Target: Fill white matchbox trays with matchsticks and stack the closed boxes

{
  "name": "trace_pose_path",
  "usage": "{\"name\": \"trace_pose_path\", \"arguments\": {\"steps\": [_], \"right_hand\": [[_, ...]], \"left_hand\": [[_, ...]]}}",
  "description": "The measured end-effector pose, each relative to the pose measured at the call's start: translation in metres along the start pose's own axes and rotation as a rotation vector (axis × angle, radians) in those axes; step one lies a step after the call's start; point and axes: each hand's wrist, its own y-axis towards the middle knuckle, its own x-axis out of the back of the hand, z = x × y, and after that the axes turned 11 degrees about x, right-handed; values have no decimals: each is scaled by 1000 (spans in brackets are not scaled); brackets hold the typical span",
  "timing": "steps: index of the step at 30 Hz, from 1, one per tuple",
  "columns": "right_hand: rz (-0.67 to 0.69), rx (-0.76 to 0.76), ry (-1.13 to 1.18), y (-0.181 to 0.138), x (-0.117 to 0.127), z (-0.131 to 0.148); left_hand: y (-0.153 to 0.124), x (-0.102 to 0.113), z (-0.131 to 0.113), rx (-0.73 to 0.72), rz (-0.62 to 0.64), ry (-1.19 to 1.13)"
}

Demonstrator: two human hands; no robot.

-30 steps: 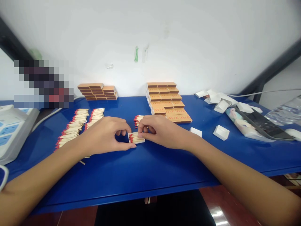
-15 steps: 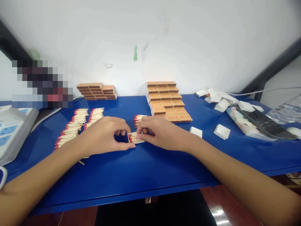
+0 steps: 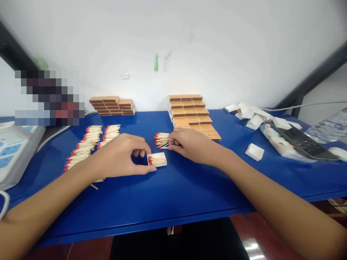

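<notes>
A small white matchbox tray [image 3: 157,159] lies on the blue table [image 3: 173,195], partly filled with red-tipped matches. My left hand [image 3: 120,155] pinches the tray's left end between thumb and fingers. My right hand [image 3: 191,144] rests just behind it, fingertips closed on the small loose pile of matches [image 3: 162,139] beside the tray.
Rows of loose matches [image 3: 89,142] lie at the left. Stacks of orange matchbox sleeves stand at the back left [image 3: 112,105] and back centre [image 3: 191,113]. Empty white trays [image 3: 254,151] are scattered at the right near a tablet [image 3: 300,142]. A power strip [image 3: 13,150] sits far left.
My right hand has left the tray and moved back and to the right onto the loose match pile. The left hand has kept its hold on the tray.
</notes>
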Motion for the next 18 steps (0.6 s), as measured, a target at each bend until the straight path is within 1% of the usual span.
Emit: {"name": "trace_pose_path", "arguments": {"steps": [3, 7, 10, 15, 18], "right_hand": [[16, -10, 15, 0, 3, 3], [-45, -3, 72, -3, 10, 6], [-73, 48, 118, -4, 10, 11], [-62, 185, 206, -3, -2, 17], [-110, 212, 216, -2, -5, 14]], "left_hand": [[1, 1, 2, -3, -11, 25], [0, 1, 2, 1, -11, 46], [0, 1, 2, -3, -12, 52], [0, 1, 3, -12, -18, 64], [0, 1, 3, -11, -15, 58]]}}
